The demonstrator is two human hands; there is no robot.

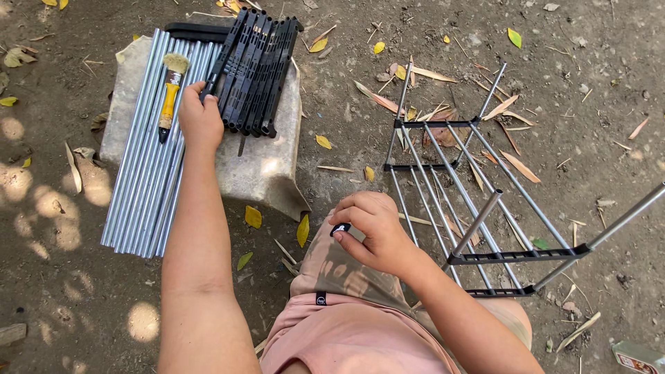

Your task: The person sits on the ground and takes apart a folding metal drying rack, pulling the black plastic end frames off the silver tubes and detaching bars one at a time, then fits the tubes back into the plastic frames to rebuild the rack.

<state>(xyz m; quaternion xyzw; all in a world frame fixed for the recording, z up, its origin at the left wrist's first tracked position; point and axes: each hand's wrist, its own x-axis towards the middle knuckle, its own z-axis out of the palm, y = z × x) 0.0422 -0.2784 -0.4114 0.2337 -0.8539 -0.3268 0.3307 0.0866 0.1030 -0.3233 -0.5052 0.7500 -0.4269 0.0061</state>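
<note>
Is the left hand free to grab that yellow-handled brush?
Probably yes. The left hand rests at the black bars, right beside the brush, which lies uncovered on the metal tubes. Nothing sits between them.

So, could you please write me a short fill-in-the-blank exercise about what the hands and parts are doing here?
1. The left hand reaches the stack of ____ plastic connector bars.
2. The brush with the ____ handle lies on the metal tubes.
3. The right hand pinches a small black ____.
4. The half-built rack stands on bare ____.

Missing words: black; yellow; cap; ground
</note>
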